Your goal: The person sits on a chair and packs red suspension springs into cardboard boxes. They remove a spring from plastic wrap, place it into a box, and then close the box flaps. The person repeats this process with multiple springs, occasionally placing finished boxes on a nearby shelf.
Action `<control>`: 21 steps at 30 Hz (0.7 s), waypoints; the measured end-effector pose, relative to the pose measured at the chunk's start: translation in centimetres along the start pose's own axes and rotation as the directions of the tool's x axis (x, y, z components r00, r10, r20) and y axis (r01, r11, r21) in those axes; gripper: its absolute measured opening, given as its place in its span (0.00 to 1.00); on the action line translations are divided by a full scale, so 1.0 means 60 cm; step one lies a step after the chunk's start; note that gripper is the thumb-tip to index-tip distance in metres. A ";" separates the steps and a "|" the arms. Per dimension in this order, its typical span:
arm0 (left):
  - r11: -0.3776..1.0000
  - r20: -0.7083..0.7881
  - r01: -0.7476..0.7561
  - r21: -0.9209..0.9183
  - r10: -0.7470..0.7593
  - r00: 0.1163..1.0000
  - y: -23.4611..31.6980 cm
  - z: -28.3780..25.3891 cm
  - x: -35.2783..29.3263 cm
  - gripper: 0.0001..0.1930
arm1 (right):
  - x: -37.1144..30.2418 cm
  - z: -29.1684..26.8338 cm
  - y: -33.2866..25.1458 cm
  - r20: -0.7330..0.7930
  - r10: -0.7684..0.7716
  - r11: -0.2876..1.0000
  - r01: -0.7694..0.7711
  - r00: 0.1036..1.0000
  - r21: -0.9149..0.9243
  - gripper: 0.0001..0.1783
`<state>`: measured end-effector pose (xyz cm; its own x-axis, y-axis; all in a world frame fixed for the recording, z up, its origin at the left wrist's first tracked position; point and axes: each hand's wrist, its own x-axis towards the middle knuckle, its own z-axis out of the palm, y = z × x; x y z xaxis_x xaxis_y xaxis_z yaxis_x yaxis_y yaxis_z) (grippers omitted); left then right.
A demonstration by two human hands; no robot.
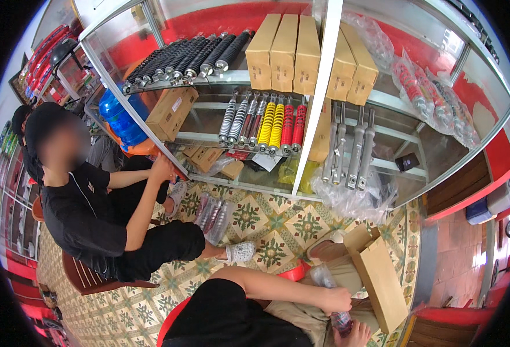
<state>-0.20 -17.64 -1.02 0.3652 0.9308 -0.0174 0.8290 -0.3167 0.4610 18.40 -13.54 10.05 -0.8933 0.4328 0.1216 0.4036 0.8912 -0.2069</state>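
A long, slim piece in clear plastic wrap (pixel 323 276), with a dark reddish lower end and looking like a wrapped shock absorber, lies slanted over my lap. My left hand (pixel 337 300) is closed around its middle. Lower down, my right hand (pixel 353 335) grips its reddish end, with fingers bent around it; part of this hand is cut off by the lower edge. Beside my hands, a long brown cardboard box (pixel 380 283) leans against my right leg, its top end flap open.
A glass display case (pixel 320 104) ahead holds black, silver, yellow and red shock absorbers, fork tubes and cardboard boxes. At left, a person (pixel 87 214) sits on a brown chair, hands together by the case. Wrapped shock absorbers (pixel 213 217) lie on the patterned tile floor (pixel 272 225).
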 end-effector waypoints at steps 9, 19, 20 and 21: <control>0.983 -0.195 -0.008 0.183 0.044 0.980 0.045 -0.056 -0.089 0.18 | 0.057 0.034 0.002 0.556 0.073 0.864 -0.331 0.828 0.379 0.30; 0.987 -0.204 0.144 0.075 -0.126 0.971 0.061 -0.004 -0.092 0.17 | 0.052 0.082 0.041 0.616 -0.076 0.873 -0.246 0.784 0.422 0.33; 0.993 -0.147 0.114 0.033 -0.108 0.983 0.053 -0.032 -0.092 0.18 | 0.048 0.082 0.040 0.604 -0.064 0.879 -0.242 0.794 0.411 0.33; 0.997 -0.095 0.080 -0.002 -0.080 0.992 0.051 -0.053 -0.087 0.19 | 0.047 0.082 0.039 0.585 -0.048 0.888 -0.234 0.809 0.396 0.32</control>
<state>-0.95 -22.90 3.31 0.2560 0.9662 0.0297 0.8548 -0.2407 0.4598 15.88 -10.91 5.12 -0.8582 0.2281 -0.4598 0.4888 0.6367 -0.5964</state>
